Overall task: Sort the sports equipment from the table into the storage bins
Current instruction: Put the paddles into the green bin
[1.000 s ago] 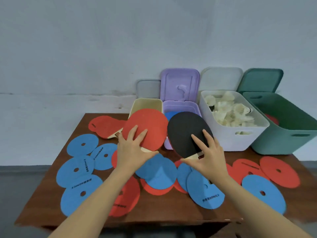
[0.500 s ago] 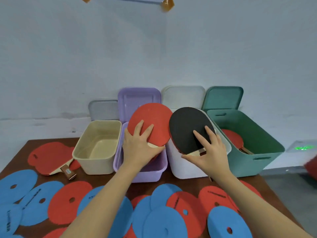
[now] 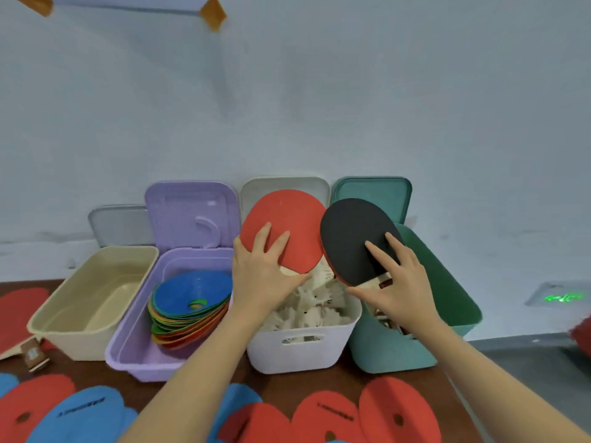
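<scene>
Right now the left hand (image 3: 262,276) is gripping a red paddle (image 3: 284,228) and the right hand (image 3: 396,282) a black paddle (image 3: 355,241), possibly dropping into the near white bin (image 3: 303,350) instead of the green bin (image 3: 447,302).

A pale wall (image 3: 319,91) with a taped paper sheet (image 3: 128,1), and a green-lit floor sign (image 3: 564,297).

Four storage bins stand in a row: one cream bin (image 3: 92,302), one purple bin (image 3: 134,350), one white bin (image 3: 300,346), one green bin (image 3: 447,282). Three table tennis paddles show: a red paddle (image 3: 287,225) and a black paddle (image 3: 351,238) held up, a third paddle (image 3: 16,321) on the table (image 3: 153,391). Flat discs on the table are perhaps seven; edges cut some off
</scene>
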### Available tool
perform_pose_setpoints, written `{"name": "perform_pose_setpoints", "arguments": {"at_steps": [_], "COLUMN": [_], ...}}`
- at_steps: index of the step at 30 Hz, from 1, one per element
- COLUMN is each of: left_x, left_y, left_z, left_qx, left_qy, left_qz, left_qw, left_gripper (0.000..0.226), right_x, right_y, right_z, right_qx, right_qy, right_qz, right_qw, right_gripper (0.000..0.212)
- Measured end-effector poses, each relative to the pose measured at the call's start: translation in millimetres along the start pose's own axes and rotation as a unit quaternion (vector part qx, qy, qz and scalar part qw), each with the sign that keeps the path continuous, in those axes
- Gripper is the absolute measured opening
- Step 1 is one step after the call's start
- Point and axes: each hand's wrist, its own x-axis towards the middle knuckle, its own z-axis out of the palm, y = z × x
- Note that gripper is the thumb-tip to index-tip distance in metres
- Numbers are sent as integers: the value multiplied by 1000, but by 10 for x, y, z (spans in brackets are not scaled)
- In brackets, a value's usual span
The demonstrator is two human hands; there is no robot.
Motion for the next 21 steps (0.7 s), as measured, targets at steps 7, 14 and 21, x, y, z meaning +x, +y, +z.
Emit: {"name": "perform_pose_setpoints", "arguments": {"at_steps": [7,14,21], "left_x": [14,166,418], "left_y": [735,1096,1310], "left_z": [474,724,954], "left_qx": [40,42,29], "left_qy": [-10,-25,-28], "left_qz": [-69,-93,-89], "left_qw": [997,995,995], "left_gripper": [89,88,91], "right_x": [253,387,457], "right_y": [993,1546,1658], "right_z": [-74,347,556], "right_qx": [38,-97,-35], "right_qy": [-32,-217,-183], "right_qz": [46,53,36], "right_qw": [998,970,982], "right_gripper": [90,94,78]}}
